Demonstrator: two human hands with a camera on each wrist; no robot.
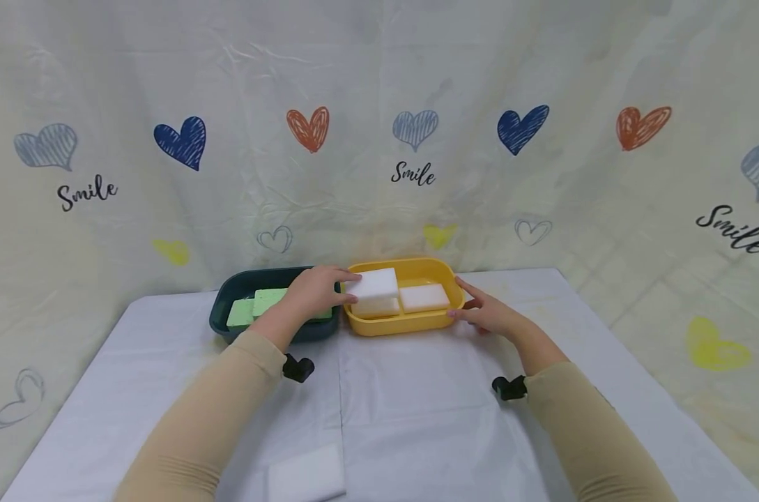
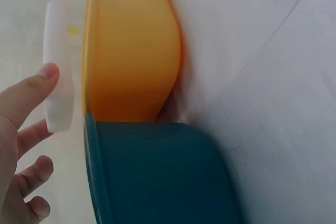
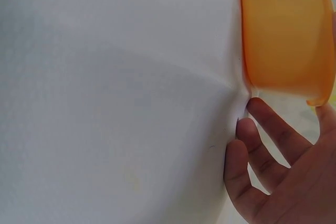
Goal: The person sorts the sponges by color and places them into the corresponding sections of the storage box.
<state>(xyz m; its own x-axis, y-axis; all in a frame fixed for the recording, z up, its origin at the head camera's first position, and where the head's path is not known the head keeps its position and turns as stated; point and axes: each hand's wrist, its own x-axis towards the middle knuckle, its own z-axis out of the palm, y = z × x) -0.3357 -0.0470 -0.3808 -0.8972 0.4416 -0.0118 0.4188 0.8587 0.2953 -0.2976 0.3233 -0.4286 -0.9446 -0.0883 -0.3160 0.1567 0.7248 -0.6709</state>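
Note:
My left hand (image 1: 316, 289) pinches a white sponge block (image 1: 377, 282) between thumb and fingers over the left compartment of the yellow divided tray (image 1: 410, 326). In the left wrist view the sponge (image 2: 59, 72) is edge-on, with the thumb (image 2: 39, 82) on its near face. Below it in that compartment lies another white sponge (image 1: 376, 307), and one more white sponge (image 1: 424, 298) is in the right compartment. My right hand (image 1: 495, 314) holds the tray's right end with thumb and index finger; its other fingers (image 3: 273, 127) are spread loosely beside the wall.
Against the yellow tray's left end stands a dark green tray (image 1: 219, 321) with several light green sponge blocks (image 1: 268, 300), partly hidden by my left hand. A white block (image 1: 307, 475) lies at the near edge of the cloth-covered table (image 1: 417, 404). A heart-printed sheet hangs behind.

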